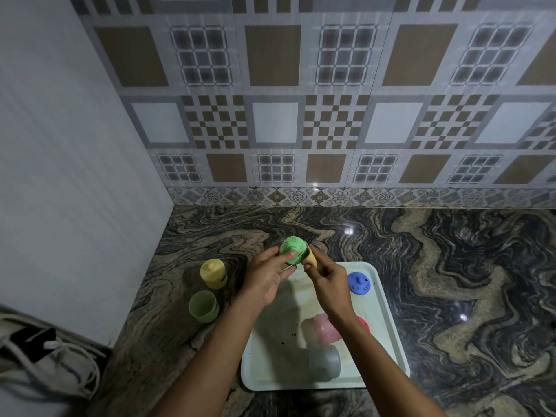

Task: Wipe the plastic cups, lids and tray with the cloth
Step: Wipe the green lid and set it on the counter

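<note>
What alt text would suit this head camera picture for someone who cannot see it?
A person's left hand holds a speckled green lid while the right hand presses a yellow cloth against it. Below, a white tray holds a blue lid, a pink cup and a grey cup. A yellow cup and green cup stand nearby.

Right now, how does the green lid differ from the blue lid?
The green lid is held up in the left hand; the blue lid lies on the tray. The right hand holds a yellow cloth against the green lid; nothing touches the blue lid. Both are round and flecked with dark specks.
</note>
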